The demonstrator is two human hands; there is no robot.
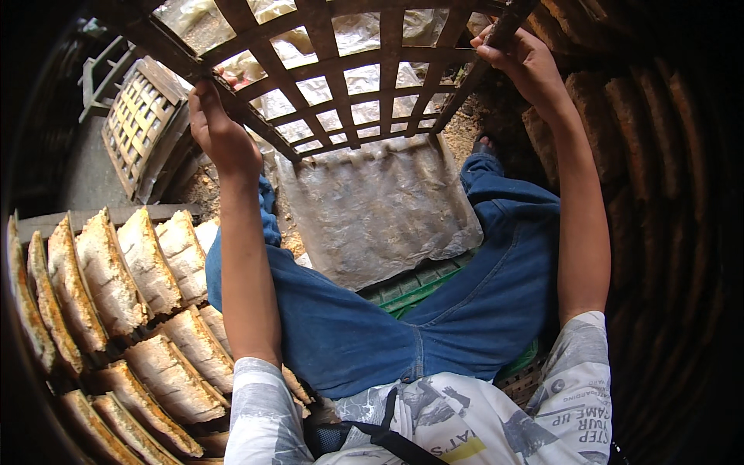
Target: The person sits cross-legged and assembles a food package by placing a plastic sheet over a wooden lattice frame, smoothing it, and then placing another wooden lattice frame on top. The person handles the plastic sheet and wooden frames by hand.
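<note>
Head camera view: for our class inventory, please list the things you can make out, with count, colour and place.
Lattice frame: one, dark brown, held up at top centre
Plastic sheeting: count unclear, translucent, seen through the frame
Plastic-covered panel: one, greyish, between the legs
Slatted object: one, green, at the panel's near edge
Woven panel: one, pale yellow, upper left
Left slabs: many, tan, in rows
Right slabs: many, brown, dimly lit
Jeans: one pair, blue, centre
Shirt: one, white-grey, lower edge
Left hand: one, bare, gripping the frame's left side
Right hand: one, bare, gripping its right side
</note>
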